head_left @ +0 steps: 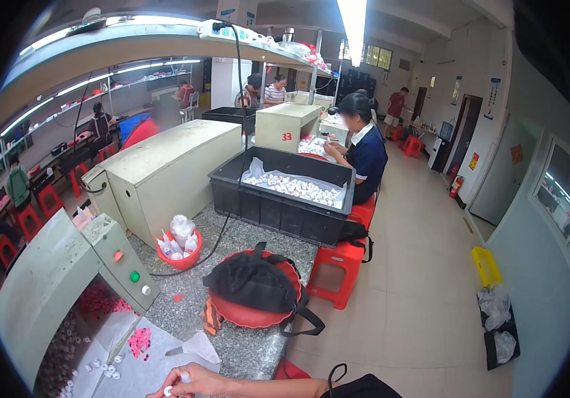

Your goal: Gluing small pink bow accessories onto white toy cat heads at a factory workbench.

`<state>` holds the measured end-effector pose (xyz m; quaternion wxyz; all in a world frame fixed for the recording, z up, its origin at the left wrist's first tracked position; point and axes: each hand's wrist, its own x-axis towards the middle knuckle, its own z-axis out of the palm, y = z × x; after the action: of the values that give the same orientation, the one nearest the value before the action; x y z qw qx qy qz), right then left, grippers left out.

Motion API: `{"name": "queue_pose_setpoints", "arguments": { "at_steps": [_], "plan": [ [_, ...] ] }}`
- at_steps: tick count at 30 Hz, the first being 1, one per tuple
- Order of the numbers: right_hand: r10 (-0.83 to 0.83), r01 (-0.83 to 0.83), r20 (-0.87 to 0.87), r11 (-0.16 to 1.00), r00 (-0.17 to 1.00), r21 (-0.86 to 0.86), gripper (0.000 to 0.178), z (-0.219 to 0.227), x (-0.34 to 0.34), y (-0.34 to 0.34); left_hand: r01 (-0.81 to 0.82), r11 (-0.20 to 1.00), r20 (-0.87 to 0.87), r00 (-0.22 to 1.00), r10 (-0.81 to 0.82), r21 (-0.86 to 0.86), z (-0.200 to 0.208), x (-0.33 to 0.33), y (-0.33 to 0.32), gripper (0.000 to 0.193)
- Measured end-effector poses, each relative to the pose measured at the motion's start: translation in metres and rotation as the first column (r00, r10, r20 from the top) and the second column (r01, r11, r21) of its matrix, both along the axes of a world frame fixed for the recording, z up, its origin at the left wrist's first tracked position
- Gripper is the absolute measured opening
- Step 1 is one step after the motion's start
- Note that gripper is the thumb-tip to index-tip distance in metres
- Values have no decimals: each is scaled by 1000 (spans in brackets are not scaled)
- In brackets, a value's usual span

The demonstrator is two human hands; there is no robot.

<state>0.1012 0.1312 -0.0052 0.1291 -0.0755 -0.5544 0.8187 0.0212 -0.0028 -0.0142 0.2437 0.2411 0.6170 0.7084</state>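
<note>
At the near edge of the white sheet (155,365), the right hand (197,382) grips a small white round piece (168,391) narrowly; the left hand is out of view, its state impossible to tell. On the sheet lie loose white pieces (104,367) and a pink pile (140,341).

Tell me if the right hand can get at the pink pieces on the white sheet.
Probably yes: the right hand is near, and only white sheet seems to separate it from the pink pieces, though it holds a small white piece.
</note>
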Motion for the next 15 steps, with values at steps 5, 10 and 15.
{"name": "queue_pose_setpoints", "arguments": {
  "at_steps": [5,10,15],
  "plan": [
    [-28,28,-8,1000,1000,2,19,-1,2,-5,-31,999,10,999,31,-14,1,4,3,15],
    [-21,21,-15,1000,1000,2,19,-4,-1,-10,-43,999,2,999,43,11,10,8,3,15],
    [-58,56,-33,996,998,-65,20,-12,2,-7,-37,999,34,999,38,-35,2,7,7,13]
  ]
}}
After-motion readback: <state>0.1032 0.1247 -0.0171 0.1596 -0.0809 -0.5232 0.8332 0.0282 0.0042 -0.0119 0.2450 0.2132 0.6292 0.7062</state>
